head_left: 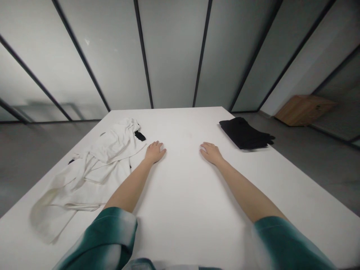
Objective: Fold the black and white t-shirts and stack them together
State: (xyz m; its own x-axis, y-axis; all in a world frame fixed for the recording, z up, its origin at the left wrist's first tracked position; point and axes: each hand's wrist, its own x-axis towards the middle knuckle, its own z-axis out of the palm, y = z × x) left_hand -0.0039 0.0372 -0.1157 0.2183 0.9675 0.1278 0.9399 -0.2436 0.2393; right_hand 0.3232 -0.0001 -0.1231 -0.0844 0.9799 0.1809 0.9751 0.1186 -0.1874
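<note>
My left hand (155, 152) lies palm down on the white table (180, 187), its fingers apart and holding nothing. Just left of it is a loose, crumpled heap of white clothing (104, 165), with small black patches showing at its edges. My right hand (210, 152) also rests flat on the tabletop, fingers stretched out, with nothing in it. To the right of that hand, a folded stack of black cloth (244, 132) sits by the table's right edge. Bare tabletop separates the two hands.
Behind the table's far edge stands a frosted glass partition (174, 56) with dark frame bars. A wooden cabinet (302, 109) is on the grey floor (315, 165) at the right, beyond the table.
</note>
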